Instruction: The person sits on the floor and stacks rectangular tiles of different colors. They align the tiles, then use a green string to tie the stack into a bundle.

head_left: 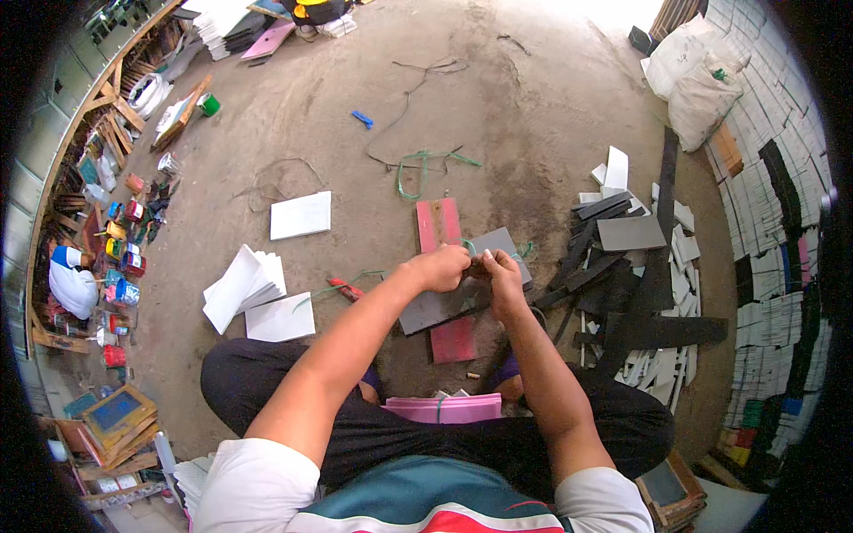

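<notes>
My left hand (446,267) is closed around a green string (468,246). Right beside it, my right hand (503,277) pinches at the same string, thumb and fingers pressed together. Both are over a dark grey sheet stack (428,311), which lies slantwise across a worn red board (436,222) on the floor. My fingers hide the string's crossing. Left of the stack lies a red-handled tool (345,290), partly behind my left forearm. A bundle of pink sheets (444,409), tied with green string, sits between my legs.
White sheets (244,280) lie to the left. On the right are dark strips (613,275) and white offcuts. Loose green string (409,173) and a blue piece (362,118) lie ahead. Paint cans (133,210) line the left side; stacked sheets and white sacks (702,89) stand right.
</notes>
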